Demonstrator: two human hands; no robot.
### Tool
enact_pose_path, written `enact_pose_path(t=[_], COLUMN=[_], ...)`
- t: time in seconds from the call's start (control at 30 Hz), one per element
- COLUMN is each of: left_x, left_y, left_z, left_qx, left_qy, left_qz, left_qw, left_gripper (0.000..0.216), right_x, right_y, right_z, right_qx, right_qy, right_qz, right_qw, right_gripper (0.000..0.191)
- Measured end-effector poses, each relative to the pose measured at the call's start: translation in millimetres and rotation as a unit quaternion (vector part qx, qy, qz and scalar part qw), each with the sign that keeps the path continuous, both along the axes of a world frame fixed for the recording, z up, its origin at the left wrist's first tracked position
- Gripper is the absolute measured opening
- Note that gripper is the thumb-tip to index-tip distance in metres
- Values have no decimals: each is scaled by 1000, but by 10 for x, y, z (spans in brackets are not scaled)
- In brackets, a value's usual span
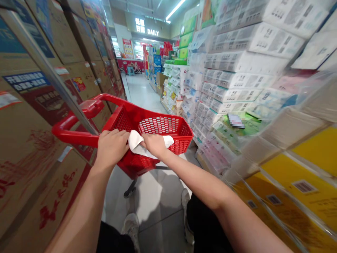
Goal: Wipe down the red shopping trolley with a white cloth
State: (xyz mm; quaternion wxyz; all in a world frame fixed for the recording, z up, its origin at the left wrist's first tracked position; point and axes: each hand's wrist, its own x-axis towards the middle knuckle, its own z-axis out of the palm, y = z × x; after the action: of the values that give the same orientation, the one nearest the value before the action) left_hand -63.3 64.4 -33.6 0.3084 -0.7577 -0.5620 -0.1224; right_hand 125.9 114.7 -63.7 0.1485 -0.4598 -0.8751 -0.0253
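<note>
A red plastic shopping cart (pixel 147 114) with perforated walls stands in front of me, its handle reaching to the left. My left hand (pixel 113 144) is closed over the cart's near edge, fingers wrapped on it. Beside it, my right hand (pixel 155 144) presses a white cloth (pixel 137 142) against the near rim of the basket, fingers closed on the cloth. Part of the cloth sticks out to the right past my hand. My fingertips are hidden on the far side of the rim.
Stacked cardboard boxes (pixel 28 140) line the left side, close to the cart's handle. Packs of tissue paper (pixel 231 77) are piled on the right, above yellow cartons (pixel 302 182). A metal pole (pixel 60 84) slants past the handle. The tiled aisle (pixel 140 91) runs on ahead.
</note>
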Motion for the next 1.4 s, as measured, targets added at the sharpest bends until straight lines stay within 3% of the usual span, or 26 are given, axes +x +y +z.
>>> enact_pose_path(t=[0.17, 0.33, 0.53, 0.63, 0.83, 0.93, 1.03, 1.2, 1.4], left_x=[-5, -36, 0, 66, 240, 283, 271, 198, 222], left_y=[8, 27, 33, 30, 44, 55, 65, 87, 86], left_z=[-6, 3, 1, 6, -3, -11, -9, -32, -76], left_qx=[-2, 3, -7, -12, -11, -15, -17, -15, 5], left_qy=[5, 14, -3, -12, -3, -6, -9, -23, -17], left_qz=[-10, 0, 0, 6, 15, 12, 3, -3, 10], left_qw=[1000, 1000, 1000, 1000, 1000, 1000, 1000, 1000, 1000], left_gripper=[25, 31, 29, 27, 24, 20, 21, 29, 31], right_x=[240, 773, 1320, 1205, 350, 170, 310, 872, 1350], right_y=[137, 407, 562, 533, 333, 284, 343, 574, 718], right_z=[1, -84, -138, -132, -117, -91, -70, -109, -208], right_qx=[-4, -22, -36, -31, 17, 26, 7, -14, 1], right_qy=[-41, -71, -81, -75, -12, 7, -22, -81, -78], right_qz=[-23, -100, -171, -156, -30, 0, -20, -105, -162], right_qw=[999, 992, 981, 984, 999, 1000, 1000, 991, 984], right_gripper=[57, 65, 60, 59, 54, 56, 60, 63, 57])
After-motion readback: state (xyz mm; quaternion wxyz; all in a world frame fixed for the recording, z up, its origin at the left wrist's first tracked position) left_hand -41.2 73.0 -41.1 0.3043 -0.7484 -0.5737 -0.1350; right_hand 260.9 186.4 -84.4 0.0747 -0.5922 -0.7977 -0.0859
